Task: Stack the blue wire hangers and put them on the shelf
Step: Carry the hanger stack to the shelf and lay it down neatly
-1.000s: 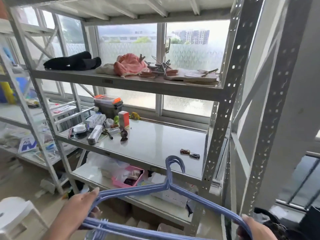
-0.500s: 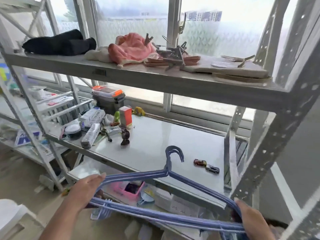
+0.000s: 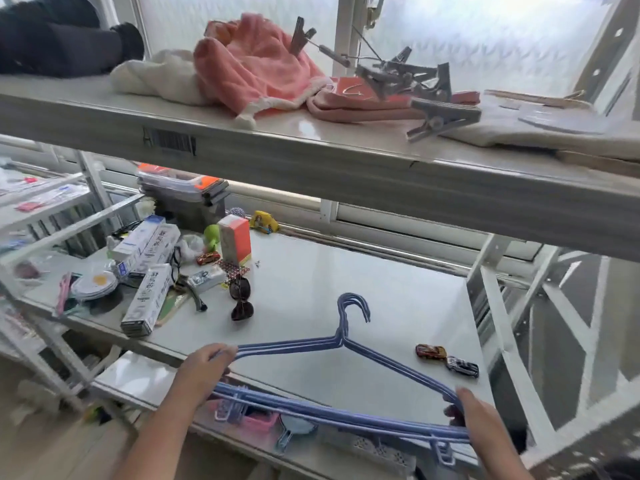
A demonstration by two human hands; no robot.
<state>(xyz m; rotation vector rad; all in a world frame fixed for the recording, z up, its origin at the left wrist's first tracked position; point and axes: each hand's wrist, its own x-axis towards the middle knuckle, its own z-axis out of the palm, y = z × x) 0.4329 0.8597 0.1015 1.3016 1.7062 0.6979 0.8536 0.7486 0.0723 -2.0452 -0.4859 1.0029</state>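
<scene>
1. Steel shelving by a frosted window: left hand [image 3: 204,367] and right hand [image 3: 479,415] grip opposite ends of the stacked blue wire hangers [image 3: 343,344].
2. Stacking looks done; the bundle hovers over the middle shelf [image 3: 346,271], not yet laid down.
3. At 10 o'clock, a lidded storage box [image 3: 187,197], contents unseen.

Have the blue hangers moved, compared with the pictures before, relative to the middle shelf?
Yes. The blue hangers went forward: their hooks now hang over the middle shelf, near the toy cars.
</scene>
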